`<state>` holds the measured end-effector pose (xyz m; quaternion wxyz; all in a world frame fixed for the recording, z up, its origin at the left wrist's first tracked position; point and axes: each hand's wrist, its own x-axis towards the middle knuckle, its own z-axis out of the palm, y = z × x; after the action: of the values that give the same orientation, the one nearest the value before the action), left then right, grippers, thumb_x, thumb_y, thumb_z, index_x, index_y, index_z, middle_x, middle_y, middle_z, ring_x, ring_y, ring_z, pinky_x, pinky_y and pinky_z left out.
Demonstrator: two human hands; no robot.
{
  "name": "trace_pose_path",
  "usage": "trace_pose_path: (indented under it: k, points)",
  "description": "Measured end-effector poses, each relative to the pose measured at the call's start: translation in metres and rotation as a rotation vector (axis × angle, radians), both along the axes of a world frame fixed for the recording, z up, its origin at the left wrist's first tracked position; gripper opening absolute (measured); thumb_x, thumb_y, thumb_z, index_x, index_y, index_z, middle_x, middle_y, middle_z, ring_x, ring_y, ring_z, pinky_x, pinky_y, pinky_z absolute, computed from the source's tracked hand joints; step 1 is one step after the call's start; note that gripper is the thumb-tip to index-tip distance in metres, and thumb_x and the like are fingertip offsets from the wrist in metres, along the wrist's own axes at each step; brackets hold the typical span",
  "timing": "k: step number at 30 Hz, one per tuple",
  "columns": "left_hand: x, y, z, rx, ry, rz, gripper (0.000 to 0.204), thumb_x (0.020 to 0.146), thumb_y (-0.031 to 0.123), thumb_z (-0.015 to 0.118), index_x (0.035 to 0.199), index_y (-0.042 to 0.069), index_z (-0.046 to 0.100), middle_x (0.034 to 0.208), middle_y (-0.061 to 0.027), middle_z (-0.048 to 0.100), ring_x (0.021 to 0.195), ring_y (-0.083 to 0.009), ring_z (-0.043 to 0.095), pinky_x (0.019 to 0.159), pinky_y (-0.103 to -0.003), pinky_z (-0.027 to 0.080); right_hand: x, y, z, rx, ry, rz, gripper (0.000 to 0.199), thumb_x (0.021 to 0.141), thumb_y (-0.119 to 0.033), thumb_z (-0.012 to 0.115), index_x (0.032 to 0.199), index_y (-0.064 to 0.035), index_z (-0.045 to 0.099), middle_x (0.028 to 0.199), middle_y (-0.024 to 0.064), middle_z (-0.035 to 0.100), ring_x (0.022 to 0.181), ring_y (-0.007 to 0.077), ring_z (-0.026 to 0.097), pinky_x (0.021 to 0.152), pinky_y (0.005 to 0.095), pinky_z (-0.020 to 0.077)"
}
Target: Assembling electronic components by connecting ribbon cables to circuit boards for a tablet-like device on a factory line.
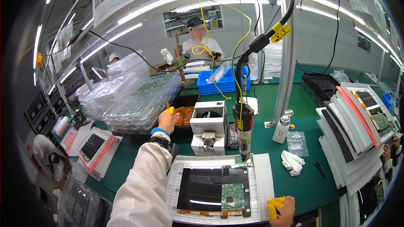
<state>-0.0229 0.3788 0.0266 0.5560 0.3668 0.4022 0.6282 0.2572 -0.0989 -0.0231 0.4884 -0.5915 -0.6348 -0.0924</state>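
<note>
My left hand (168, 122), in yellow finger cots, reaches to a black bin (190, 99) of orange-brown flexible strips (184, 116). Its fingers are pinched together and a thin orange piece sticks up above them; what it is I cannot make out. Near the lower right corner of a white panel frame (173, 193), my right hand (282, 211) is closed, also in finger cots; anything within is hidden. The frame carries a black display back (198, 187) and a green circuit board (232, 196). An electric screwdriver (244, 122) hangs over the frame's upper edge.
A white screw feeder (208, 128) stands behind the frame. To its right are a white bottle (281, 128), crumpled cloth (292, 162) and tweezers (320, 167). Stacked panels (349, 143) rise at the right, clear trays (139, 105) at the left. A co-worker (200, 44) sits opposite.
</note>
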Motion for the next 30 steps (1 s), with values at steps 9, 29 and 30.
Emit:
trace_pose_path:
  k: [9,29,30]
  points:
    - [0.002,-0.007,0.017,-0.106,0.599,0.061,0.024,0.090,-0.001,0.041,0.111,-0.002,0.053,0.078,-0.0097,0.059,0.052,-0.0168,0.057,0.047,-0.028,0.051,0.001,-0.001,-0.002,-0.026,-0.026,-0.015,0.011,0.082,-0.008,0.069,0.092,-0.0059,0.063,0.085,0.0111,0.063,0.075,0.0326,0.057,0.071,0.0426,0.0440]
    - [0.004,-0.154,0.101,0.092,0.141,-0.170,0.023,0.092,0.001,0.052,0.115,0.002,0.052,0.095,-0.0102,0.063,0.076,-0.0176,0.065,0.066,-0.027,0.056,0.004,-0.003,-0.004,0.014,-0.033,-0.021,0.015,0.087,-0.008,0.066,0.100,-0.0039,0.062,0.093,0.0096,0.065,0.078,0.0274,0.060,0.073,0.0370,0.0465]
    - [0.010,-0.180,0.107,0.111,0.162,-0.246,0.023,0.092,0.003,0.054,0.115,0.002,0.053,0.095,-0.0094,0.063,0.076,-0.0172,0.064,0.066,-0.027,0.055,0.004,-0.006,0.000,-0.094,0.079,-0.002,0.020,0.087,-0.015,0.067,0.102,-0.0035,0.063,0.096,0.0108,0.065,0.085,0.0281,0.060,0.081,0.0377,0.0451]
